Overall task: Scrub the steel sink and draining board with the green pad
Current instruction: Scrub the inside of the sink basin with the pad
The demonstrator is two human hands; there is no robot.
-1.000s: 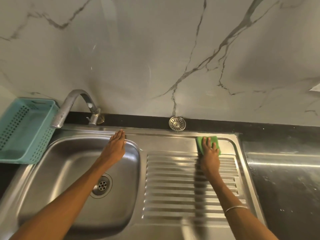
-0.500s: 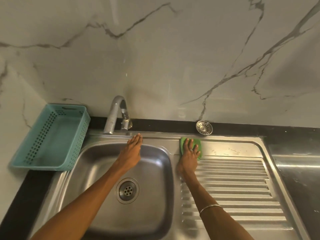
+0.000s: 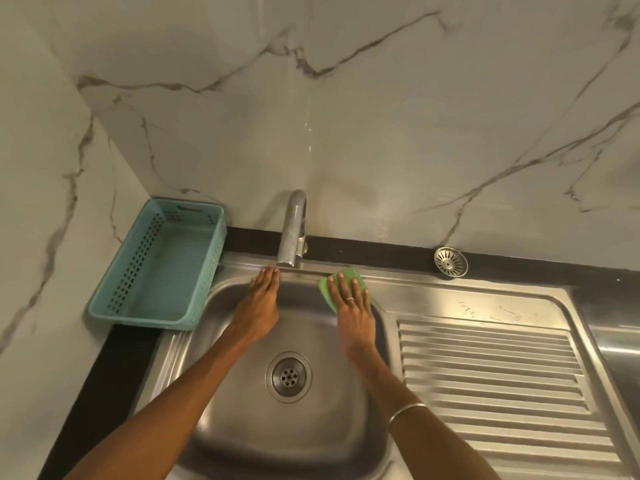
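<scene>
While flat, right grip (image 3: pixel 351 308) covers pad (image 3: pixel 327 292).

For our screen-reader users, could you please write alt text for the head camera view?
The right hand presses a green pad flat on the back rim of a steel sink, while the left hand rests flat beside the tap. A teal basket sits left, the draining board right.

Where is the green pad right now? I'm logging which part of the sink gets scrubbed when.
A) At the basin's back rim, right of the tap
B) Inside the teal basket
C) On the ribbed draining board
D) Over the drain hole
A: the right hand presses the green pad flat on the basin's back rim, just right of the tap, well clear of the ribbed draining board.
</scene>
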